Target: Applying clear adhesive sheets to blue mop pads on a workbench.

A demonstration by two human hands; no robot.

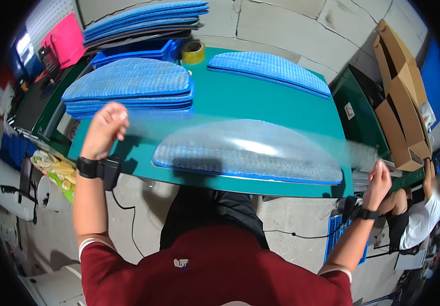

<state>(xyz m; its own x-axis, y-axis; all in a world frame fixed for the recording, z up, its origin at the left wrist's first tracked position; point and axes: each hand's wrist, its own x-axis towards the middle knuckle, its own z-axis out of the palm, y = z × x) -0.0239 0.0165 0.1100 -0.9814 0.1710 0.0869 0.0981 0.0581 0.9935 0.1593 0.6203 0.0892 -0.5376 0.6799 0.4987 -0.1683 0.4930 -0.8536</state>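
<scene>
A strip of clear plastic film [312, 140] is stretched out between my raised hands; whether it is a flat sheet or a bag I cannot tell. My left hand [109, 127], fingers closed, pinches its left end beside a pile of pads. At the other end, low by the table's right edge, my right hand [378, 183] pinches the film. Beneath it a half-moon pad [194, 159], blue and grey striped with a blue edge, lies near the front edge of the green table [266, 107], partly seen through the film.
Blue half-moon pads are piled [128, 76] at the left, with another stack [146, 23] above a blue bin [138, 53]. A yellow tape roll [193, 52] stands behind. More pads [271, 71] lie at the back right. Cardboard boxes [406, 102] stand right; a person [426, 219] is beyond.
</scene>
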